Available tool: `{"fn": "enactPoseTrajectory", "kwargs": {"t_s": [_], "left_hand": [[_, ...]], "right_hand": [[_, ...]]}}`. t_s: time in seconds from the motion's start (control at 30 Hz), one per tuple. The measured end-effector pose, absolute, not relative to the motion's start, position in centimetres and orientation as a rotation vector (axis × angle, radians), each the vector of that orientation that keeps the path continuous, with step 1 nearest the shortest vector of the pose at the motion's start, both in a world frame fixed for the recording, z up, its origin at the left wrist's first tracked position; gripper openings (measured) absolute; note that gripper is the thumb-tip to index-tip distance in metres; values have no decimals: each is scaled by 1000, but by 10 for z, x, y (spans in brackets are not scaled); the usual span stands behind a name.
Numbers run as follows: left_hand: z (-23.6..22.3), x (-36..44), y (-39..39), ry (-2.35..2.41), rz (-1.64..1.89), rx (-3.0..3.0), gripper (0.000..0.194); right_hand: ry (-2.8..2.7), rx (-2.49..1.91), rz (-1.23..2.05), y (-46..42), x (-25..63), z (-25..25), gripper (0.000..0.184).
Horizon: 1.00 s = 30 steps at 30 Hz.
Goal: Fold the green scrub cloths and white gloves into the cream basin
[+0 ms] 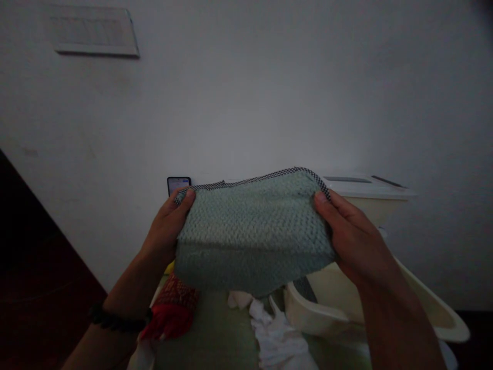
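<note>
A pale green textured cloth (252,234) with a black-and-white checked border is held up in front of me, folded over so its lower edge hangs loose. My left hand (167,226) pinches its upper left corner, thumb on top. At the upper right corner my right hand (352,239) grips the cloth, fingers curled behind the fabric. A dark beaded bracelet (115,319) circles my left wrist.
Below the cloth lie a red patterned fabric (173,306) and crumpled white cloths (275,334) on a greenish surface. A cream plastic tub (431,308) sits at the right under a white lidded box (365,187). A phone (178,183) leans on the white wall. Dark floor shows at the left.
</note>
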<state>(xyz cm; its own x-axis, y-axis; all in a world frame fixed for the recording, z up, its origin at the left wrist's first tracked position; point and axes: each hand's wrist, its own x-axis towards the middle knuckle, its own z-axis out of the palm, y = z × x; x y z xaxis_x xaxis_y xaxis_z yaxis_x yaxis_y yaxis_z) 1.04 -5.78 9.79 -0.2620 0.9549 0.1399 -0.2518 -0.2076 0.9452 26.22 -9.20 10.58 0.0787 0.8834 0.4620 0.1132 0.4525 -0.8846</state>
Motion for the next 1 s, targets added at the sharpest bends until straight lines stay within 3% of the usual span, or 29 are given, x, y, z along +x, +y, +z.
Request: {"fn": "enactPoseTrajectory", "kwargs": {"t_s": [0.27, 0.57, 0.83, 1.0], "left_hand": [[97, 9, -55, 1096, 1497, 854, 10], [97, 1, -52, 787, 1546, 1003, 10], [101, 13, -67, 807, 1532, 1269, 6], [107, 19, -78, 1156, 1662, 1585, 21]], "right_hand": [[-1316, -989, 701, -89, 267, 104, 24], [-1536, -1132, 735, -91, 280, 109, 9], [-1780, -1148, 727, -98, 266, 115, 29], [-1893, -1197, 720, -102, 266, 115, 25]]}}
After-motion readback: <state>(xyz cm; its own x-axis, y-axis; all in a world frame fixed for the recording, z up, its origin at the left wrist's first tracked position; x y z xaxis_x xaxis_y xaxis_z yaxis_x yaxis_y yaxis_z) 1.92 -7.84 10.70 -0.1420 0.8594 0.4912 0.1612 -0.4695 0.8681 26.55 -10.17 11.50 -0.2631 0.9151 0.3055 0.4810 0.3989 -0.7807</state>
